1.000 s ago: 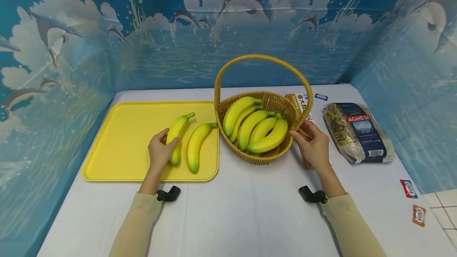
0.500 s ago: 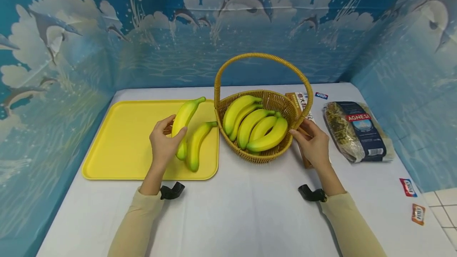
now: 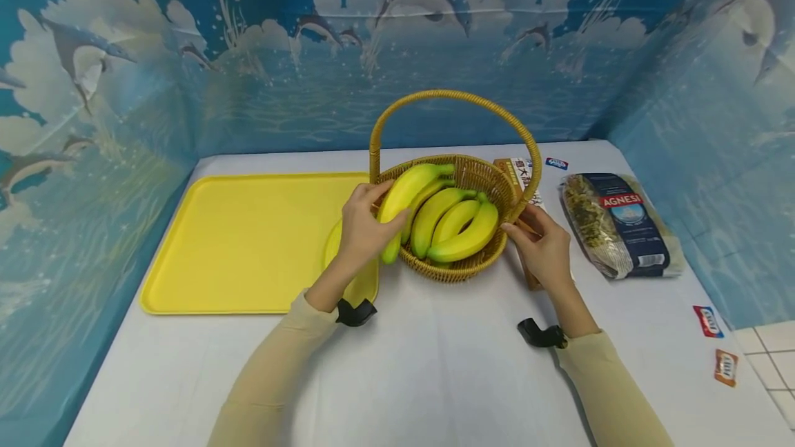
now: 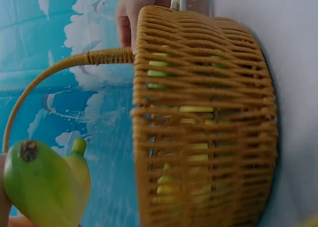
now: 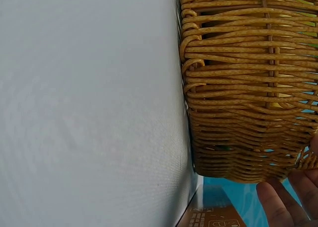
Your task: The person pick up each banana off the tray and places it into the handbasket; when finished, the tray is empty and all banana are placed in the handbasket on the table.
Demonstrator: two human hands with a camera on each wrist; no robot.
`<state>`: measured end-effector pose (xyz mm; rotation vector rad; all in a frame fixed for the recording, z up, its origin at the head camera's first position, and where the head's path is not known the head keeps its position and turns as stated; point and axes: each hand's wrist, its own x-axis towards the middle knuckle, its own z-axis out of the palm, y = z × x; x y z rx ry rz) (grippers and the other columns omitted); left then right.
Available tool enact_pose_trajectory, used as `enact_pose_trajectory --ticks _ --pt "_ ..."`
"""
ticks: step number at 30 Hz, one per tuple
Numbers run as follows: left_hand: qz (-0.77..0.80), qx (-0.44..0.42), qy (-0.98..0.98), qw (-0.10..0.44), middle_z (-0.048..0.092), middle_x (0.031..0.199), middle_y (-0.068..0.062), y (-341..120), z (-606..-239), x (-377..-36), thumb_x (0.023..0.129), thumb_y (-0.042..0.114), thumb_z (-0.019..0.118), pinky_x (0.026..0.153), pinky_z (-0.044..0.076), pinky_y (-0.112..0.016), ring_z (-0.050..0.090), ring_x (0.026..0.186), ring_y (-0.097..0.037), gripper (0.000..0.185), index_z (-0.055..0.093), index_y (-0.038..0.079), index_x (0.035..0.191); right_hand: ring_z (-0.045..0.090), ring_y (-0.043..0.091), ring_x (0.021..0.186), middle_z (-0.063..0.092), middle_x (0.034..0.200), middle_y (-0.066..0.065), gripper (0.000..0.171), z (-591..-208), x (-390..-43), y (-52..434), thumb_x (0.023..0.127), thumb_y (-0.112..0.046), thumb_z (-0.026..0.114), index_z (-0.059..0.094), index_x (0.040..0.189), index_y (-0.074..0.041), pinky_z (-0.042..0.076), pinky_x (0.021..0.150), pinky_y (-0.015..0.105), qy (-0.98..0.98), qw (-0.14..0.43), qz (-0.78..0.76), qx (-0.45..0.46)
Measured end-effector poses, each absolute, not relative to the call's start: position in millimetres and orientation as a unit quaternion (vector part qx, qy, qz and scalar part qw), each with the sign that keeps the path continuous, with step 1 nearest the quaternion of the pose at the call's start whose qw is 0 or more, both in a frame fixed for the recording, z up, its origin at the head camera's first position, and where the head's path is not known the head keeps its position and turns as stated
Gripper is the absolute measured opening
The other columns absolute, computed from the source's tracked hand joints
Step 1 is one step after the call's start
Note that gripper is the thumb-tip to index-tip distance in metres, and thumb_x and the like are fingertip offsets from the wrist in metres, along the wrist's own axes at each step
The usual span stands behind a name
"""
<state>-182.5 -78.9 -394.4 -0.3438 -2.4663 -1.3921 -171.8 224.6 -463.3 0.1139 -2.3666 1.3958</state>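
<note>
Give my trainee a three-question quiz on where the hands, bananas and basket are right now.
1. True or false: the left hand grips a banana above the basket rim.
2. What does the right hand touch?
3. Where does the other loose banana lie: A) yellow tray, B) tablecloth, C) pasta bag?

Key: 1 true; 2 the basket's side; 3 A.

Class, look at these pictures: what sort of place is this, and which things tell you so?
Probably a staged tabletop set, not a real kitchen: dolphin-print backdrop walls three sides of a white table, where a wicker basket of bananas and a yellow tray are laid out.
</note>
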Motion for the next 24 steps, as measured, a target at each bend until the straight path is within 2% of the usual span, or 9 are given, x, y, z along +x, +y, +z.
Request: enact_pose_trajectory --ticks 10,15,18,21,24 --pt "-0.437 -0.103 -0.878 0.166 0.062 0.113 -0.015 -37 -412 -210 0.083 0.027 0.074 0.087 0.044 -0.046 0.055 0.103 -0.030 0.051 0.064 0.005 0.128 0.051 -0.021 0.101 0.065 0.124 0.020 0.047 -463 -172 223 0.088 -0.015 0.073 0.060 0.130 -0.001 0.048 0.078 0.005 -0.842 0.199 0.499 0.048" --pt "-0.412 -0.080 -0.895 0.154 0.063 0.115 -0.014 -30 -425 -216 0.082 0.029 0.075 0.090 0.042 -0.046 0.051 0.105 -0.030 0.052 0.064 0.007 0.128 0.051 -0.021 0.101 0.065 0.124 0.020 0.047 -464 -172 222 0.087 -0.014 0.073 0.060 0.131 -0.001 0.047 0.078 0.004 -0.843 0.200 0.497 0.048" --pt "-0.398 -0.071 -0.904 0.142 0.063 0.116 -0.013 -28 -430 -217 0.082 0.030 0.074 0.091 0.041 -0.045 0.052 0.106 -0.030 0.052 0.064 0.009 0.129 0.054 -0.016 0.103 0.066 0.124 0.020 0.047 -465 -172 222 0.087 -0.015 0.073 0.060 0.130 -0.002 0.048 0.078 0.005 -0.845 0.200 0.493 0.045" --pt "-0.385 -0.070 -0.910 0.136 0.063 0.116 -0.013 -26 -432 -218 0.083 0.031 0.073 0.093 0.042 -0.046 0.053 0.107 -0.030 0.052 0.064 0.009 0.129 0.060 -0.005 0.107 0.066 0.123 0.019 0.047 -466 -172 224 0.087 -0.016 0.073 0.060 0.130 -0.002 0.048 0.079 0.005 -0.847 0.202 0.489 0.043" --pt "-0.368 -0.073 -0.918 0.130 0.063 0.118 -0.012 -24 -434 -218 0.084 0.033 0.072 0.094 0.041 -0.047 0.053 0.108 -0.030 0.052 0.063 0.010 0.130 0.060 -0.004 0.107 0.066 0.124 0.020 0.047 -467 -172 225 0.087 -0.015 0.073 0.060 0.130 -0.002 0.047 0.079 0.005 -0.846 0.206 0.490 0.043"
